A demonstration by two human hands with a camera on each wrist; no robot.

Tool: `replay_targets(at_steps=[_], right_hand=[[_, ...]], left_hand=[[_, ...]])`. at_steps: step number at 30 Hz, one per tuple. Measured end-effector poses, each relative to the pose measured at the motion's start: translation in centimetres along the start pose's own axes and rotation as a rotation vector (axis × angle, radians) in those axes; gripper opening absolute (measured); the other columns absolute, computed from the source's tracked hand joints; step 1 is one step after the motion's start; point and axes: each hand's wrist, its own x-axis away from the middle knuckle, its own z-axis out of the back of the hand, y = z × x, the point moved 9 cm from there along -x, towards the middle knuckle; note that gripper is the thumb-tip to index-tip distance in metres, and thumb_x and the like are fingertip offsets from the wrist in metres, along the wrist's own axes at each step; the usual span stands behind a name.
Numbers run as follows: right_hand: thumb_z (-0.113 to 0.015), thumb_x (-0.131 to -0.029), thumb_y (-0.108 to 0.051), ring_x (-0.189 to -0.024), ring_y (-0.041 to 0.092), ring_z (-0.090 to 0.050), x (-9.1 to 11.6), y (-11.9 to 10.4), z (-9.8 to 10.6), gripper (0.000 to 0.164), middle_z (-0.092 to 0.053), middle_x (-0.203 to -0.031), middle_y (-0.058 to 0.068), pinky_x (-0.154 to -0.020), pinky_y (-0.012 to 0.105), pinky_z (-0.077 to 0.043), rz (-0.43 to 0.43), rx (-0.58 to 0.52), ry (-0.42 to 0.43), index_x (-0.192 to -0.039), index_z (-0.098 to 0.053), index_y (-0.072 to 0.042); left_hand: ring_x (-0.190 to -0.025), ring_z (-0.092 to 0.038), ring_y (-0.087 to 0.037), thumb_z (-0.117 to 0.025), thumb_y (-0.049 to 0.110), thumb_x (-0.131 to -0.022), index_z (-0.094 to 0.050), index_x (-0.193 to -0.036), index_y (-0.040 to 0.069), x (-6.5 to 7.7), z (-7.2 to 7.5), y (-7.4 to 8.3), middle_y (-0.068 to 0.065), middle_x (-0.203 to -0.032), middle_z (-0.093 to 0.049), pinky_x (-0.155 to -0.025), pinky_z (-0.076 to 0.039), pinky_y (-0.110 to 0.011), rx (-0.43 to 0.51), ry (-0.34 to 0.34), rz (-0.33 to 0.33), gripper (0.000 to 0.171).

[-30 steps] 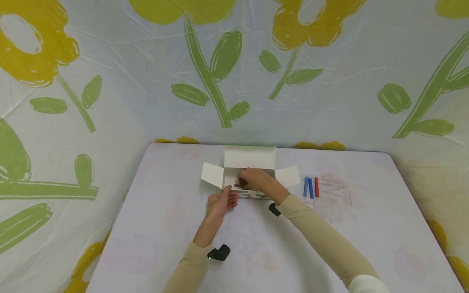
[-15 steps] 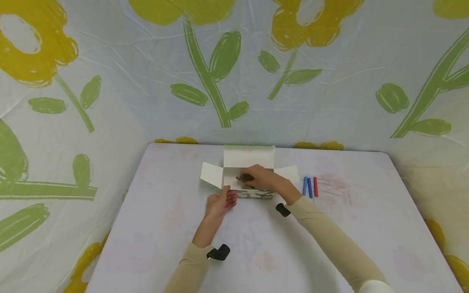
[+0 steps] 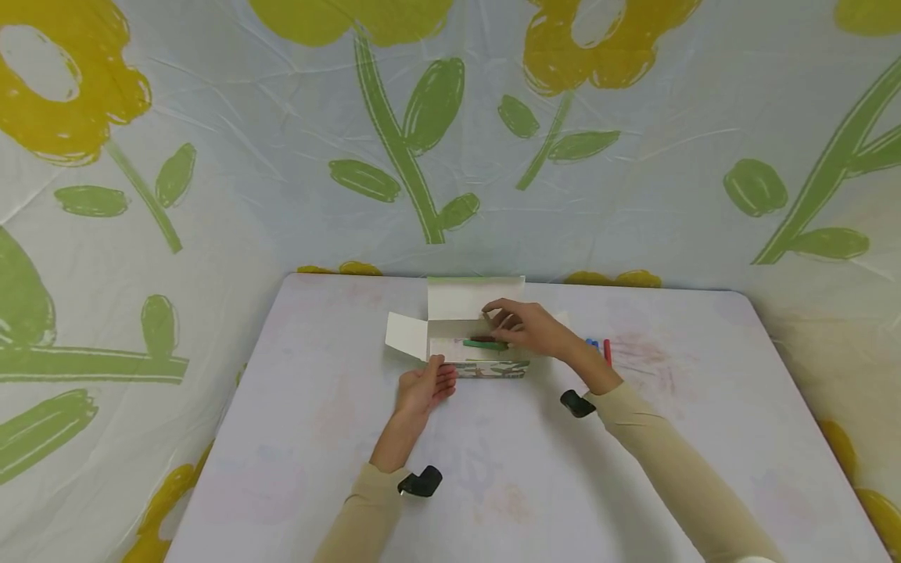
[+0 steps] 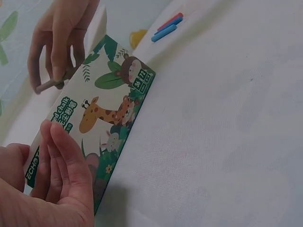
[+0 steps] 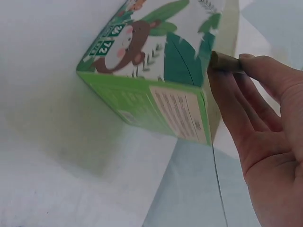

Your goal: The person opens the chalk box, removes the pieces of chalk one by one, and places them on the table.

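Note:
An open chalk box [image 3: 493, 369] with animal pictures stands on the table, its flaps spread. My left hand [image 3: 421, 391] pinches its front wall near the left end, thumb over the rim and fingers along the outside. Above the box's right part, my right hand [image 3: 536, 330] pinches a brownish chalk stick [image 5: 226, 63] between thumb and fingers. The left wrist view also shows that chalk stick [image 4: 46, 85] beside the box's rim. A green chalk stick [image 3: 482, 344] lies inside, with a dark reddish one partly seen behind it. The rest of the inside is partly hidden.
Right of the box, two blue chalk sticks [image 4: 164, 33] and a red chalk stick [image 4: 170, 21] lie side by side on the white table [image 3: 317, 485]. A flower-printed cloth [image 3: 281, 156] hangs behind the table's far edge.
My right hand has risen out of the box and shifted right, bringing up a chalk stick. The green stick inside has come into view. My left hand has stayed on the box wall.

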Motion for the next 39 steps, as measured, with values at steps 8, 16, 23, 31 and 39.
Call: replay_targets(at_steps=[8,16,23,31,39], right_hand=[[-0.072,-0.096,-0.005,-0.104,0.034,-0.07,2.2,1.3,3.3,0.043,-0.069,-0.115,0.02,-0.088,0.038,-0.06,-0.096,-0.101,0.106,-0.136,-0.058,-0.001],[-0.07,-0.099,-0.01,-0.11,0.038,-0.068,4.8,3.1,5.9,0.044,-0.067,-0.121,0.023,-0.085,0.02,-0.057,-0.201,-0.189,0.175,-0.14,-0.055,-0.001],[-0.068,-0.101,-0.019,-0.112,0.025,-0.069,7.8,4.4,8.2,0.05,-0.063,-0.13,0.023,-0.09,0.026,-0.058,-0.285,-0.205,0.24,-0.146,-0.05,-0.005],[-0.066,-0.102,-0.019,-0.102,0.013,-0.072,10.8,6.2,10.2,0.052,-0.061,-0.129,0.024,-0.088,0.023,-0.058,-0.296,-0.323,0.326,-0.149,-0.046,-0.005],[-0.066,-0.103,-0.021,-0.1,0.011,-0.072,13.5,8.8,10.8,0.055,-0.061,-0.131,0.02,-0.089,0.029,-0.06,-0.354,-0.323,0.371,-0.149,-0.043,-0.003]], left_hand=[[-0.071,-0.068,-0.01,-0.062,0.022,-0.101,-0.071,-0.1,-0.01,0.0,0.1,0.0,-0.007,-0.082,-0.074,-0.07,-0.06,-0.022,-0.017,-0.008,0.003,0.033],[-0.073,-0.069,-0.01,-0.061,0.024,-0.103,-0.07,-0.107,-0.013,0.0,0.0,-0.1,-0.007,-0.084,-0.074,-0.072,-0.061,-0.023,-0.033,-0.024,-0.006,0.038],[-0.071,-0.069,-0.009,-0.062,0.025,-0.102,-0.07,-0.105,-0.012,-0.2,-0.1,-0.3,-0.006,-0.082,-0.073,-0.071,-0.061,-0.022,-0.045,-0.019,-0.005,0.037],[-0.07,-0.069,-0.01,-0.063,0.024,-0.101,-0.072,-0.097,-0.008,-0.4,0.0,-0.2,-0.007,-0.081,-0.073,-0.069,-0.061,-0.022,-0.038,-0.01,-0.017,0.034],[-0.068,-0.068,-0.009,-0.063,0.025,-0.102,-0.073,-0.094,-0.006,-0.7,0.2,-0.2,-0.006,-0.079,-0.073,-0.067,-0.06,-0.022,-0.019,-0.012,-0.007,0.033]])
